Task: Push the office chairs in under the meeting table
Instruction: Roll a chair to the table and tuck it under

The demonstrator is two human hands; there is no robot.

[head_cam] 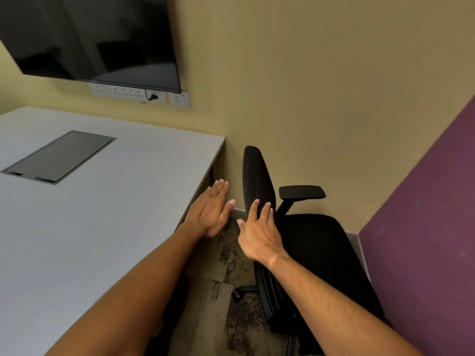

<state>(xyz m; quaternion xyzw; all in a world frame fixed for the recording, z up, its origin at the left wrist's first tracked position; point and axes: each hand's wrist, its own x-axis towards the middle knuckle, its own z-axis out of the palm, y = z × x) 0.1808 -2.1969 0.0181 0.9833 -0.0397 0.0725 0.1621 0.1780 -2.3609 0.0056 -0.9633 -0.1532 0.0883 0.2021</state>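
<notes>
Item one, nearest: my two bare forearms are reaching forward from the bottom edge, crossing over the patterned carpet (231,317). Item two: my right hand (259,235) is lying spread, fingers apart, on the back edge of the chair (316,253)'s mesh backrest (254,181), holding nothing closed. Item three: my left hand (212,213) is hovering flat and wide, fingers together, just beside the table (102,214)'s near corner edge; I cannot tell whether it is touching. Item four: the chair is standing beside the table's end, not under it, seat facing the purple wall (424,240), one armrest (302,192) showing, a caster (237,295) resting on the carpet. Item five: a dark hatch (60,156) is sitting flush in the tabletop. Item six, farthest: a screen (95,37) is hanging on the yellow wall above a row of sockets (140,95).
</notes>
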